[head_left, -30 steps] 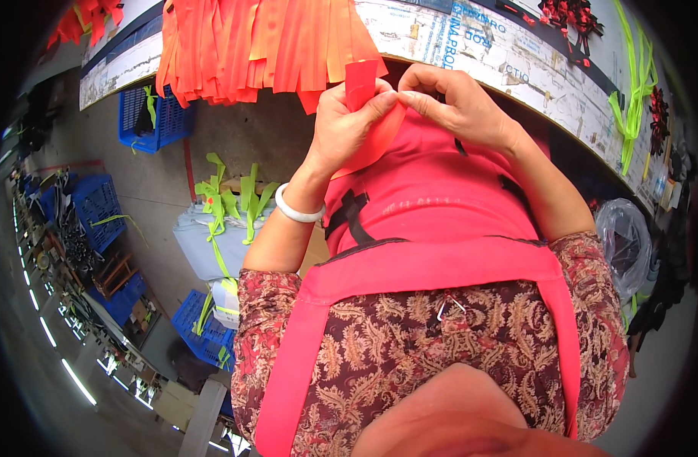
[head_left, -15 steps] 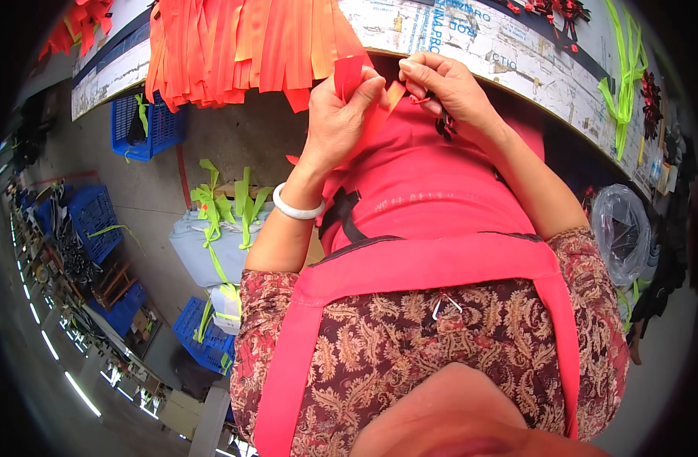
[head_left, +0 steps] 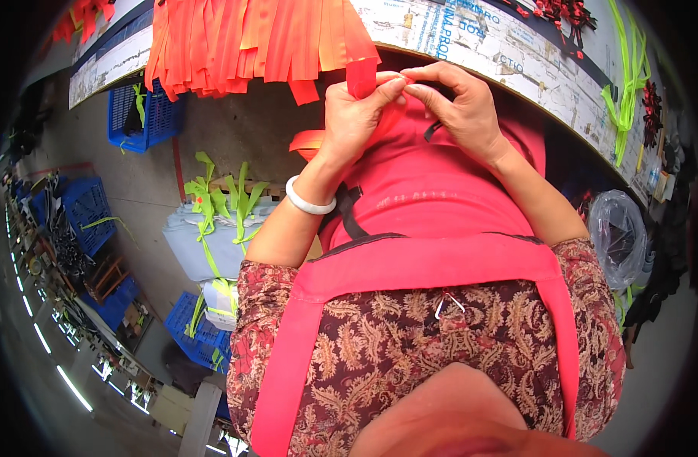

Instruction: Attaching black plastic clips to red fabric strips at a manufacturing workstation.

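An orange-red fabric strip runs from the table edge into my left hand, whose thumb and fingers are closed on it. A loose length of orange strip sticks out beside my left wrist. My right hand pinches at the strip's end, its fingertips meeting those of the left just in front of the table edge. Below the right fingers pokes out a small black piece, which the hand partly hides. Several more orange-red strips hang in a thick row over the table edge to the left.
The tabletop is covered with worn, printed white sheeting. Neon-yellow strips and small red-black pieces lie at its right. Blue crates and a grey bundle tied in yellow stand on the floor at left. A clear plastic bag hangs right.
My hands have come together, and the fingertips now meet at the strip's end, which showed between them before. The small red-black piece in my right hand is now mostly hidden.
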Tool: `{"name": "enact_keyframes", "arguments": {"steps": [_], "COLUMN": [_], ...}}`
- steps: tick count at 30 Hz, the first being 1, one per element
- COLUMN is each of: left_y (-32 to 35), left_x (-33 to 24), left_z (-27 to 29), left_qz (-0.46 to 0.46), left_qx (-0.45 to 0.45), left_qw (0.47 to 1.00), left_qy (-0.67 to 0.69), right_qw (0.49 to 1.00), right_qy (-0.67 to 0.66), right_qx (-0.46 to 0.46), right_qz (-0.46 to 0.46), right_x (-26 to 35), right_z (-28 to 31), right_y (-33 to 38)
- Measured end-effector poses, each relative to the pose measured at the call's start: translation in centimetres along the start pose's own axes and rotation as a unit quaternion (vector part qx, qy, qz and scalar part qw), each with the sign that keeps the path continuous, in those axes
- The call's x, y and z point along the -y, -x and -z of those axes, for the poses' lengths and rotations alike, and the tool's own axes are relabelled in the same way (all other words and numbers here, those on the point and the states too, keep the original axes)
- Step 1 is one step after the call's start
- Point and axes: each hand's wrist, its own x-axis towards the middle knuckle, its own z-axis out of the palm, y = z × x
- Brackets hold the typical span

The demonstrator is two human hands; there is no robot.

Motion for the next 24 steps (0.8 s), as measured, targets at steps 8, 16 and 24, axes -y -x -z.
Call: {"name": "enact_keyframes", "arguments": {"steps": [8, 16, 24], "left_y": [0.4, 0.6, 1.4], "left_x": [-0.8, 1.0, 1.2], "left_z": [1.0, 2.0, 2.3], "left_qz": [0.028, -0.027, -0.024], "left_qx": [0.051, 0.063, 0.066], "left_qw": [0.997, 0.995, 0.989], "left_qy": [-0.043, -0.068, -0.131], "right_qw": [0.985, 0.997, 0.996], "right_qy": [-0.118, 0.02, -0.005], "right_qx": [0.063, 0.078, 0.085], "right_qz": [-0.109, 0.003, -0.014], "right_x": [0.4, 0.3, -0.8], "right_z": [0.7, 1.1, 0.0], "right_y": [-0.6, -0.5, -0.2]}}
